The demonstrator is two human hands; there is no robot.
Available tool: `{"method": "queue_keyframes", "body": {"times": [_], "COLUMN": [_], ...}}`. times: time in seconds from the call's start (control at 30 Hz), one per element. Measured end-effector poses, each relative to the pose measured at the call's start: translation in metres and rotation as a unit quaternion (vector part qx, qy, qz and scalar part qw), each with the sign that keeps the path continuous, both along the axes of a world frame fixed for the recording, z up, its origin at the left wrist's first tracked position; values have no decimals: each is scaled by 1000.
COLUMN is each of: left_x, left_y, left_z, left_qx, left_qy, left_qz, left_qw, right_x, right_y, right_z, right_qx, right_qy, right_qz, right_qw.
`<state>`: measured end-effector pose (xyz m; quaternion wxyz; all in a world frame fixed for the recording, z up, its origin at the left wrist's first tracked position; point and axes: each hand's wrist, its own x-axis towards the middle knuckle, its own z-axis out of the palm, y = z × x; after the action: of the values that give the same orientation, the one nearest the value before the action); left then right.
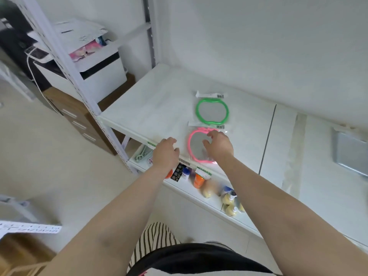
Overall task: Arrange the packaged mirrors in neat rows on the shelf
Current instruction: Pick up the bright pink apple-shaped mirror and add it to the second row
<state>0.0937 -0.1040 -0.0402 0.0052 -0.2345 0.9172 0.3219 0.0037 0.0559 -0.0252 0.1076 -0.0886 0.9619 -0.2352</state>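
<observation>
Two packaged mirrors lie flat on the white shelf [151, 108], one behind the other. The green-framed mirror [212, 111] is farther back, its barcode header toward the wall. The pink-framed mirror [197, 146] lies in front of it, near the shelf's front edge. My right hand [218, 144] hovers over the right side of the pink mirror with fingers loosely spread, covering part of its frame; I cannot tell whether it touches. My left hand [165, 151] is at the shelf's front edge, left of the pink mirror, fingers relaxed and holding nothing.
A lower shelf holds bottles [199, 179] and yellow items [231, 204]. A grey tray [350, 150] lies on the surface at the far right. A white perforated upright [79, 80] frames the shelf's left side, with white boxes [95, 62] and brown drawers [75, 120] beyond it.
</observation>
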Motion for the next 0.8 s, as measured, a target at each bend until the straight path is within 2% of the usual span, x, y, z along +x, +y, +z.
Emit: {"method": "queue_keyframes", "body": {"times": [0.17, 0.37, 0.53, 0.63, 0.73, 0.8], "left_x": [-47, -108, -136, -141, -137, -130], "left_y": [-21, -41, -56, -54, -47, -42], "left_z": [-6, -14, -18, -20, -23, -26], "left_qx": [23, 79, 124, 160, 202, 205], "left_qy": [-10, -63, -148, -171, -186, -186], "left_qz": [-18, -107, -195, -240, -243, -239], "left_qw": [1000, 989, 962, 942, 931, 931], "right_x": [-30, -60, -46, -26, -3, 12], "right_y": [-8, -9, -28, -39, -48, -54], "right_z": [-3, -10, -25, -27, -28, -31], "right_qx": [5, 41, 87, 78, 66, 25], "right_qy": [3, -12, -78, -105, -129, -124], "right_qz": [-32, -176, -333, -418, -475, -508], "right_qw": [999, 983, 936, 899, 868, 852]}}
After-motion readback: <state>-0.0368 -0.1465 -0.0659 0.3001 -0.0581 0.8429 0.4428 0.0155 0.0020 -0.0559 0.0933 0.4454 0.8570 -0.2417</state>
